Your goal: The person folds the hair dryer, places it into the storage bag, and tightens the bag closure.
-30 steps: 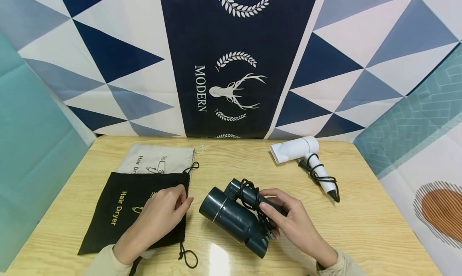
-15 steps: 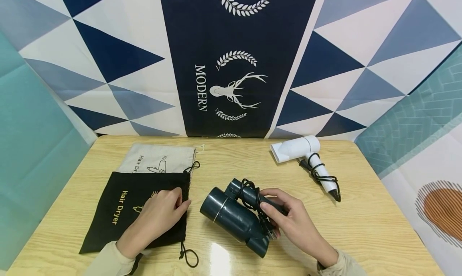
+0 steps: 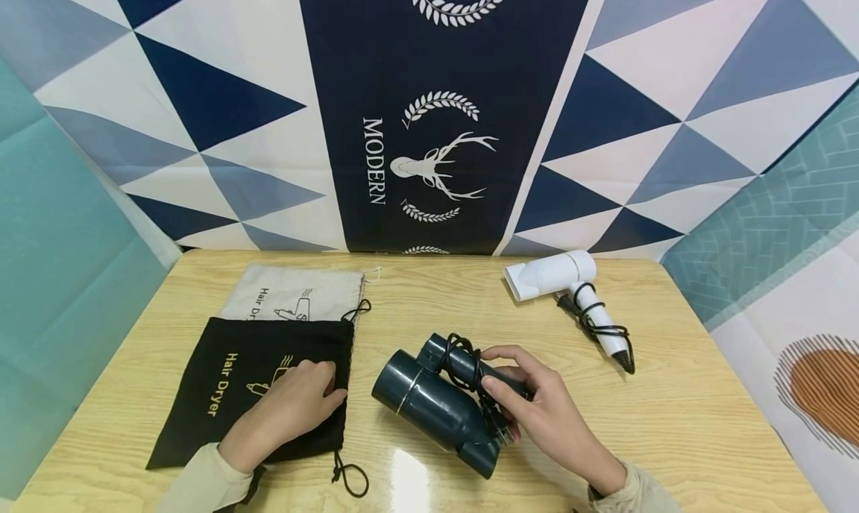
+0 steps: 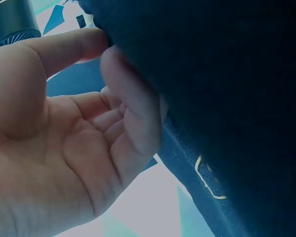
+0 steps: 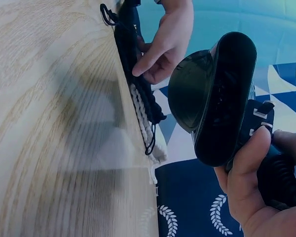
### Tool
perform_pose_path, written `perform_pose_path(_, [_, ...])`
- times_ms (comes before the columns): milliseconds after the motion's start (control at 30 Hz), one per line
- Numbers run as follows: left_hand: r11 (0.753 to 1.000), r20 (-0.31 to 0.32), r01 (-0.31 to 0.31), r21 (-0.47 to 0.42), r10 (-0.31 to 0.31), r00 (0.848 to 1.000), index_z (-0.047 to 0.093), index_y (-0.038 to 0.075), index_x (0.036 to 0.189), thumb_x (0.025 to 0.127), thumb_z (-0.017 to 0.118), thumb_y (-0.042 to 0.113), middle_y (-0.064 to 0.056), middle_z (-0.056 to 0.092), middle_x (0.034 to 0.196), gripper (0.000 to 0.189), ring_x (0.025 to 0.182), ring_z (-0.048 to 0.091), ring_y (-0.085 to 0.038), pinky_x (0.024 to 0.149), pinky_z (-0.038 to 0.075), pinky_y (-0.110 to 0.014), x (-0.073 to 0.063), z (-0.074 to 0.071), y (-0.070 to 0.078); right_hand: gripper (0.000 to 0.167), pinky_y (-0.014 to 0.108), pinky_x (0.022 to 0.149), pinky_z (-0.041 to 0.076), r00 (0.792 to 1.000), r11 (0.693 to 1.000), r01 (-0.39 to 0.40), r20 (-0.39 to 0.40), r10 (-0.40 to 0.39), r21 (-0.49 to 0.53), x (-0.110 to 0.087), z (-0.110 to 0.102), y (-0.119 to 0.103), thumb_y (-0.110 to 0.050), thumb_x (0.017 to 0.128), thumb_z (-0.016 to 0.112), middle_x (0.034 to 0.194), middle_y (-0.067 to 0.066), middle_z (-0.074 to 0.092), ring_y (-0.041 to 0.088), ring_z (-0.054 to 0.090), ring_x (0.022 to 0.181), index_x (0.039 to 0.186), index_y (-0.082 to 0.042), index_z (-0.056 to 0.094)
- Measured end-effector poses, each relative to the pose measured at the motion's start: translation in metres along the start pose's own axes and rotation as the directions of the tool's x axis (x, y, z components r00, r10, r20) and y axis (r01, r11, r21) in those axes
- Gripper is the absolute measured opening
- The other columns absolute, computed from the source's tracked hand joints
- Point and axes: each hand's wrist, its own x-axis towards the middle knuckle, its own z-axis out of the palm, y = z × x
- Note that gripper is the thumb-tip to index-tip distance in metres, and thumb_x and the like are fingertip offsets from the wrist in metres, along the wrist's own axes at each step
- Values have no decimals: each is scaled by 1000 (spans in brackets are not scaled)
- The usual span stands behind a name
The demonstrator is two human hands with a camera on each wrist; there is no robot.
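While right hand grips dark dryer, left hand apart.

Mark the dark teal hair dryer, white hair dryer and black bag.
Glossy dark teal hair dryer (image 3: 435, 408), head view, middle of its barrel.
White hair dryer (image 3: 558, 276), head view, middle of its barrel.
Black fabric drawstring bag (image 3: 250, 365), head view, front cloth, near middle.

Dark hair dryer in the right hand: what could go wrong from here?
The dark hair dryer is held by its handle in the right hand, so its bulky barrel might tip or swing.

Its cord is wound in loops that could slip loose or snag.

The left hand is at the edge of the black bag, which overlaps the light bag; a tug might drag both.
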Motion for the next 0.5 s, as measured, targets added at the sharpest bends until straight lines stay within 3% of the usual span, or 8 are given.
perform_pose_path(167, [999, -6, -29, -18, 29, 1000, 48, 14, 64, 91, 66, 11, 3, 40, 53, 33, 44, 36, -10, 45, 27, -25, -2, -7, 0, 27, 39, 35, 46, 1000, 1000, 3, 9, -3, 2, 1, 1, 1, -18, 100, 61, 84, 8, 71, 16, 50, 40, 127, -15, 56])
perform_pose_path(500, [1000, -122, -16, -10, 15, 992, 43, 14, 62, 89, 65, 11, 6, 31, 52, 35, 44, 25, -8, 43, 22, -23, -9, -28, 6, 27, 39, 36, 46, 1000, 1000, -8, 10, 8, -9, 1, 2, 5, -20, 100, 62, 85, 8, 71, 20, 51, 40, 125, -16, 57])
